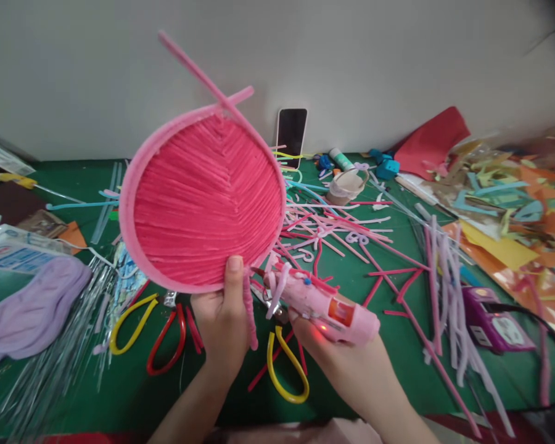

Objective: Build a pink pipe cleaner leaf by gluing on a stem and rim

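Observation:
My left hand [222, 314] is closed on the bottom edge of a round pink pipe-cleaner disc [203, 200], thumb pressed on its face, holding it upright above the table. The disc has a darker pink filling, a pale pink rim and two loose stem ends crossing at its top. My right hand [337, 351] grips a pink glue gun [321, 305] with its nozzle pointing left at the disc's lower right rim, close to my left thumb. A red light glows under the gun.
The green table [388, 364] holds scattered pink and lilac pipe cleaners [439, 290], yellow-handled pliers [287, 370], red-and-yellow-handled pliers [152, 327], a phone [291, 132] leaning on the wall, a paper cup [345, 185], a purple device [488, 317], coloured paper scraps [504, 203] and lilac cloth [32, 311].

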### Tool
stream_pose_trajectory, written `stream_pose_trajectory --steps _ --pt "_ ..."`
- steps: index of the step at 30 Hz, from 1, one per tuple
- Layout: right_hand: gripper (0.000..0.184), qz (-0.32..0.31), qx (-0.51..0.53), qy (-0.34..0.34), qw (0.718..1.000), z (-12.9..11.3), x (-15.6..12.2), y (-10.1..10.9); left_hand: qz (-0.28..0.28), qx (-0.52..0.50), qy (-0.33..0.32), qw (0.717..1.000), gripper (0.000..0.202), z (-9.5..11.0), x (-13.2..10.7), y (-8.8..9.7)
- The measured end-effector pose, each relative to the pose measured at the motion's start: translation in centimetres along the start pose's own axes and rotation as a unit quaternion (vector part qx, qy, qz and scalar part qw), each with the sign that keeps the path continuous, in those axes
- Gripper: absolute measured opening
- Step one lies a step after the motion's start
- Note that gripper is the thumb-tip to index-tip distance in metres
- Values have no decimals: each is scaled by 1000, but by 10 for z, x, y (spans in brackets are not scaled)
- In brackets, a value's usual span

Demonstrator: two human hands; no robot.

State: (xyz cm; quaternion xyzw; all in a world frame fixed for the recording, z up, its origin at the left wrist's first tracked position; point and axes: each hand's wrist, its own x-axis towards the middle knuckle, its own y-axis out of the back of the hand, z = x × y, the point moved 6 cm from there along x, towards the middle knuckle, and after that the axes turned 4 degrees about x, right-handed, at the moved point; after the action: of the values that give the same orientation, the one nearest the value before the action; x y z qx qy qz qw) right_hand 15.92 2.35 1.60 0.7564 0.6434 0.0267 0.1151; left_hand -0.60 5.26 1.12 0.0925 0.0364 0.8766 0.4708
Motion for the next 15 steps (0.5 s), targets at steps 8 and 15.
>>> stream_pose_trajectory --steps 8,15 --pt "11 -23 -3 17 1000 -1 0 -2 -6 -13 11 1000 27 -1 0 -1" --pt "8 77 -167 113 976 5 0 33 -58 -86 110 988 35 1 9 -4"
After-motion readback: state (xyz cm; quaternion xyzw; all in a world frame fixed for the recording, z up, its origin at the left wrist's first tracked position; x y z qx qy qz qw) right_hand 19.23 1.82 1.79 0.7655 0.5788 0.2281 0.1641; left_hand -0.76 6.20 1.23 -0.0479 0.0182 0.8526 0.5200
